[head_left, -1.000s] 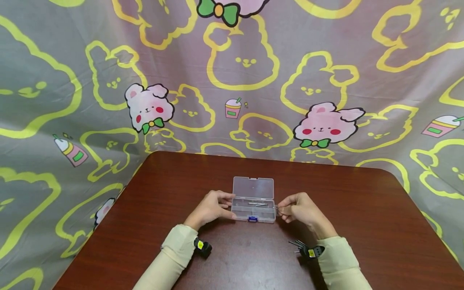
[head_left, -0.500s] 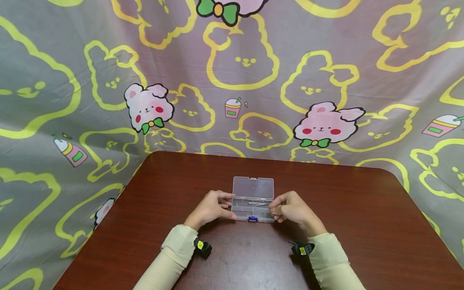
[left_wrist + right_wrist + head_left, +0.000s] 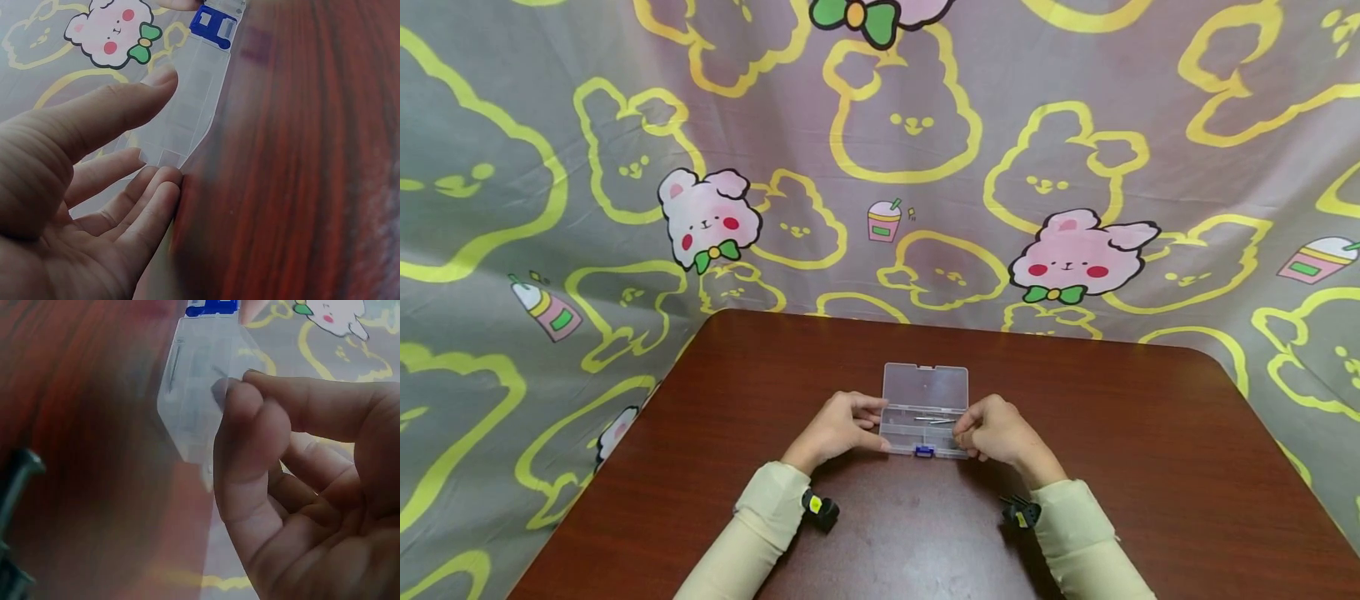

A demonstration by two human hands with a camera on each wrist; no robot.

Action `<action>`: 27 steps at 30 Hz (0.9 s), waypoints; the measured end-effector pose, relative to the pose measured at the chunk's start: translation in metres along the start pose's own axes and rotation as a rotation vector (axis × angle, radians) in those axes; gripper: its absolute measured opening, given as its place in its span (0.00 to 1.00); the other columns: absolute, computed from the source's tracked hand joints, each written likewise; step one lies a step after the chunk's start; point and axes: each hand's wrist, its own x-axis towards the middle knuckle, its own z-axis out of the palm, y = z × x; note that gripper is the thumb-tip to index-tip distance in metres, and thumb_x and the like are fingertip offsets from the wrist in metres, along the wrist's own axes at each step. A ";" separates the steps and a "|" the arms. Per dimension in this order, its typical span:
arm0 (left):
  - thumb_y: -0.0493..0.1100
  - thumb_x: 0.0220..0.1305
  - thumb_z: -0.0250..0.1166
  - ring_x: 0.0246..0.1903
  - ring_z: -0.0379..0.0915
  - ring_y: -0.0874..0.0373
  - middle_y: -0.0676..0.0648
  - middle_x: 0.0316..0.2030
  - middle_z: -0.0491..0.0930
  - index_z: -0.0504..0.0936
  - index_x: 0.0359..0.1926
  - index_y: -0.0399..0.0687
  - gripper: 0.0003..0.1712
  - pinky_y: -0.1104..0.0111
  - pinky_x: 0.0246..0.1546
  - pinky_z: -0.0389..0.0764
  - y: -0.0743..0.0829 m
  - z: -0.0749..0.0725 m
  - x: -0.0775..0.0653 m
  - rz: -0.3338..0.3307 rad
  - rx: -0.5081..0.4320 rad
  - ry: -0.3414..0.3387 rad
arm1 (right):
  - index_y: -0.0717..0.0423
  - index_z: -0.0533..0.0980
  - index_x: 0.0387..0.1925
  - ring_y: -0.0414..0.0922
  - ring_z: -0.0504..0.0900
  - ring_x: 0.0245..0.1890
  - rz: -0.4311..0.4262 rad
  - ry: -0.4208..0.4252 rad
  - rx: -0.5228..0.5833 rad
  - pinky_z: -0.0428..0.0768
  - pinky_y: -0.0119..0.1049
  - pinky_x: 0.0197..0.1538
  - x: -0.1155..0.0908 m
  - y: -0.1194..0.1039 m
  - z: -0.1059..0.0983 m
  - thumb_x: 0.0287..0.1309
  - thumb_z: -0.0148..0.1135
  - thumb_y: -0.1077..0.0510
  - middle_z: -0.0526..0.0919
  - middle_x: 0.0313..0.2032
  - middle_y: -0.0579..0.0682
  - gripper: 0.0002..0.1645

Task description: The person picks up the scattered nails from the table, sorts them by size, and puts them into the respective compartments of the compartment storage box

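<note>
A clear plastic compartment box (image 3: 901, 438) with a blue latch (image 3: 924, 451) lies on the table, lid (image 3: 925, 386) raised at the back. Several thin silver metal rods (image 3: 934, 420) lie in its rear compartment. My left hand (image 3: 835, 431) holds the box's left end, thumb at the front corner and fingers at the rear; the left wrist view shows this thumb (image 3: 119, 106) nearby. Over the right end, my right hand (image 3: 996, 433) pinches with thumb and forefinger. A thin dark line (image 3: 219, 372) shows by these fingertips in the right wrist view; most of the pinched piece is hidden.
Beside my right wrist, several thin metal rods (image 3: 1009, 500) lie on the brown table (image 3: 895, 533), partly behind the wrist camera (image 3: 1024, 514). One rod (image 3: 22, 469) appears close up with a flared head. A patterned cloth (image 3: 805, 150) hangs behind the table.
My right hand has moved left, from beside the box to over its right compartments, carrying a thin metal piece. My left hand has stayed at the left end.
</note>
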 end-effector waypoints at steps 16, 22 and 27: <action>0.34 0.42 0.84 0.46 0.79 0.50 0.40 0.49 0.80 0.82 0.59 0.38 0.39 0.63 0.50 0.82 0.001 0.000 -0.001 -0.004 -0.005 0.002 | 0.52 0.88 0.22 0.39 0.75 0.25 -0.127 0.045 -0.260 0.76 0.36 0.28 -0.001 -0.011 0.001 0.50 0.73 0.67 0.85 0.25 0.41 0.08; 0.34 0.42 0.84 0.47 0.79 0.50 0.40 0.49 0.80 0.82 0.59 0.38 0.39 0.62 0.50 0.82 0.000 0.001 0.000 -0.012 -0.003 0.004 | 0.60 0.88 0.28 0.40 0.77 0.21 -0.071 0.058 -0.151 0.77 0.36 0.23 -0.010 -0.011 -0.010 0.53 0.72 0.66 0.85 0.25 0.45 0.02; 0.35 0.42 0.84 0.47 0.80 0.50 0.40 0.49 0.81 0.82 0.59 0.38 0.39 0.63 0.50 0.82 -0.001 0.001 0.000 -0.008 0.000 0.003 | 0.57 0.86 0.25 0.40 0.73 0.18 -0.036 0.069 -0.135 0.74 0.35 0.21 -0.017 -0.006 -0.019 0.51 0.70 0.69 0.79 0.18 0.44 0.05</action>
